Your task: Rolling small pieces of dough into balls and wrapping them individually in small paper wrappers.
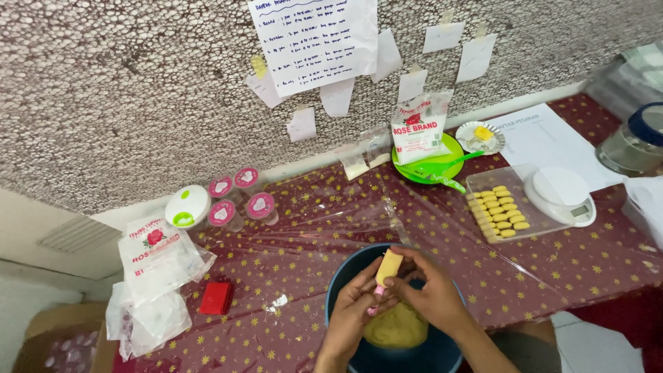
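Wall [138, 90]: rough speckled grey-brown, far side. Large white handwritten sheet [314, 41] taped high centre, small blank white slips [476, 56] scattered right and below it.

Tabletop [311, 228]: maroon cloth with gold stars under clear plastic film.

Packages: white flour bag with red rose mark [157, 259] lying flat, near left, on top of a clear bag; small red flat box [216, 298] just right of it. Second white flour bag with red and green print [419, 128] standing upright at far centre-right, against the wall, on a green plate [449, 155]. Four pink-lidded cups [242, 197] far left, a white and green lidded tub [187, 206] beside them. White printed paper [545, 135] far right, white kitchen scale [561, 195] near it, clear tray with rows of yellow dough pieces [498, 211] just left of the scale.

Blue bowl [345, 276], near centre, with a yellow dough lump [397, 326] inside.

Left hand [352, 307]: fingers curled, grip closed on the lower pink end of the mould stick.
Right hand [431, 290]: fingers closed around the same stick from the right, thumb and fingertips pinching its middle.

Mould stick [387, 269]: short, yellow dough on its upper end, pink below. Held over the bowl, above the lump. Long axis near vertical, top tilted slightly right and away.
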